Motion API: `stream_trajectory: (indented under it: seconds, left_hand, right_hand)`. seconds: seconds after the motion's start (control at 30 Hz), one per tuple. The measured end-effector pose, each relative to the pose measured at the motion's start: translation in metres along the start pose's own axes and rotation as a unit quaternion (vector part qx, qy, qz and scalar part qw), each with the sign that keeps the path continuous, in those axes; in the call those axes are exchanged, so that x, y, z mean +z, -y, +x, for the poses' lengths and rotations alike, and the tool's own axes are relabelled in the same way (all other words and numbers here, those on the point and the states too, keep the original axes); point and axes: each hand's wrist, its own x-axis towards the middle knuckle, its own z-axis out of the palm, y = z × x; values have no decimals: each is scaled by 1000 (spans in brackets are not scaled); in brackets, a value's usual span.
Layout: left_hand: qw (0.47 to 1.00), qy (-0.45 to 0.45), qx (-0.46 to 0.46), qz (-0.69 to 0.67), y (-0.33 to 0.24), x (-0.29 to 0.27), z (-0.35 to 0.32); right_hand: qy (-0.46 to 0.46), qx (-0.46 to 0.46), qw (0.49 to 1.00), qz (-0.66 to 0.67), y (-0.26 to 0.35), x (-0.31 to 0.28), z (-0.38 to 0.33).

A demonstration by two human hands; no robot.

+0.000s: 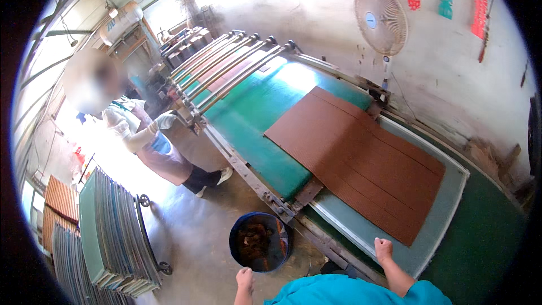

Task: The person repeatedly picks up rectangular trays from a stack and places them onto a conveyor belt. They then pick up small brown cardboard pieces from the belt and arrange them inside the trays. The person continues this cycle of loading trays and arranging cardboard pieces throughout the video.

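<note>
A large brown sheet (361,158) with straight dark lines across it bridges two surfaces. Its far part rests on a green conveyor belt (243,135); its near part lies on a pale-rimmed, grey-green board (446,214). My right hand (384,248) is closed in a fist over the board's near side, close to the sheet's near corner but apart from it. Low in the view, my left hand (244,278) is also closed, held up in front of me beside a dark round tub (259,243). Nothing shows in either fist.
Metal rollers (231,68) span the belt's far end. A co-worker in an apron (164,152) stands left of the machine, a gloved hand (165,120) near the rollers. A wheeled rack of stacked boards (118,231) stands at left. Brown scraps fill the tub. A fan (381,20) hangs by the wall.
</note>
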Motion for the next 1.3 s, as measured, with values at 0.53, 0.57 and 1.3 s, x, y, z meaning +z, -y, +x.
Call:
stream_trajectory:
  seconds: [0.53,0.57,1.3]
  left_hand:
    - [922,99,66,368,183,-64,108]
    - [918,107,59,377,190,-69,114]
    - [978,-23,43,204,163,-69,90]
  right_hand:
    - [-13,91,989,-114,17,38,-42]
    - [-19,110,983,-142,15,35,-50]
    - [76,-160,976,-129,-3,121,73]
